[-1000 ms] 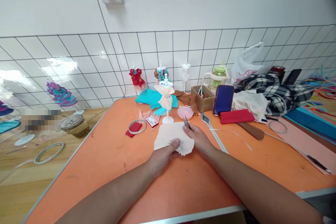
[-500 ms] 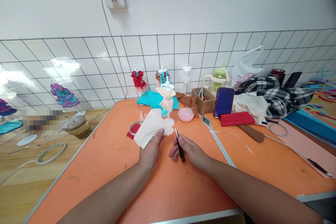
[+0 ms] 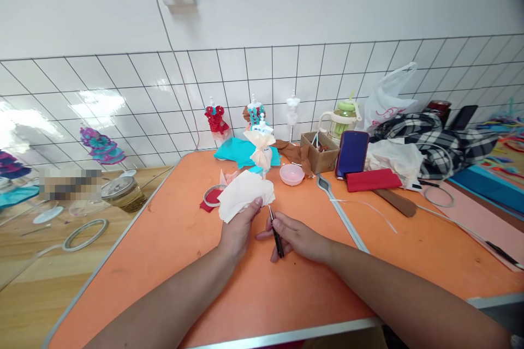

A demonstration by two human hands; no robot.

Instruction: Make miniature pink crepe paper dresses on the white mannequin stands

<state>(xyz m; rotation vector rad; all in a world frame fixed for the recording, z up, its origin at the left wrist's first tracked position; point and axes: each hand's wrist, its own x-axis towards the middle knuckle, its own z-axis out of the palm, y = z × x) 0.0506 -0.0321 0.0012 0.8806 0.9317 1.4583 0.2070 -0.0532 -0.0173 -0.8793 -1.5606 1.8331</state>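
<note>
A piece of white crinkled paper or cloth (image 3: pixel 241 194) is pinched between the thumb and fingers of my left hand (image 3: pixel 241 229). My right hand (image 3: pixel 297 237), just to its right, grips a slim dark tool (image 3: pixel 277 240) with its metal tip pointing up toward the white piece; what kind of tool it is cannot be made out. Behind the white piece stands a small white dress form (image 3: pixel 262 126) wrapped in cream gathered material (image 3: pixel 262 152). A ring of tape (image 3: pixel 213 195) lies over red material left of my left hand.
Behind are a red-dressed form (image 3: pixel 216 120), turquoise cloth (image 3: pixel 235 151), a pink bowl (image 3: pixel 292 174), a cardboard box (image 3: pixel 321 159) and a green-lidded jug (image 3: pixel 344 119). A phone (image 3: pixel 352 154), a red roll (image 3: pixel 373 180) and a grey strap (image 3: pixel 341 215) lie rightward. A glass jar (image 3: pixel 125 194) stands left.
The white piece has turned flatter and its left end has swung up and right. The dark tool's tip has shifted slightly left, closer to the white piece. The view has shifted slightly.
</note>
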